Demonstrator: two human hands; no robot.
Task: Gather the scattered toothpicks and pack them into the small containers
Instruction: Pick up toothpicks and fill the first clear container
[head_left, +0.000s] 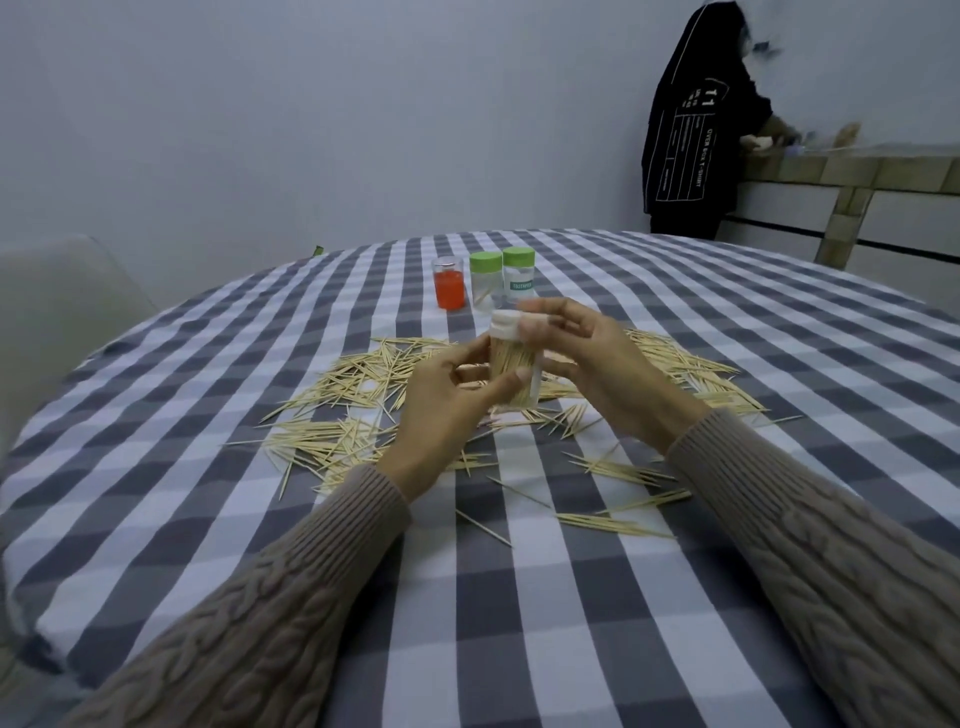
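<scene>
A clear small container (511, 366) packed with toothpicks stands upright above the table's middle, with a white cap (505, 323) on top. My left hand (447, 400) grips its body from the left, thumb across the front. The fingers of my right hand (587, 358) pinch the white cap from the right. Loose toothpicks (343, 384) lie scattered over the checked tablecloth around and under both hands, with more toothpicks (618, 522) nearer to me. Behind stand two clear containers with green lids (486, 278), (518, 275) and a red-filled open one (449, 285).
The round table with its grey and white checked cloth (467, 597) fills the lower view. A pale chair back (67, 301) stands at the left. A person in a black shirt (696, 130) stands by a tiled counter (852, 171) at the far right.
</scene>
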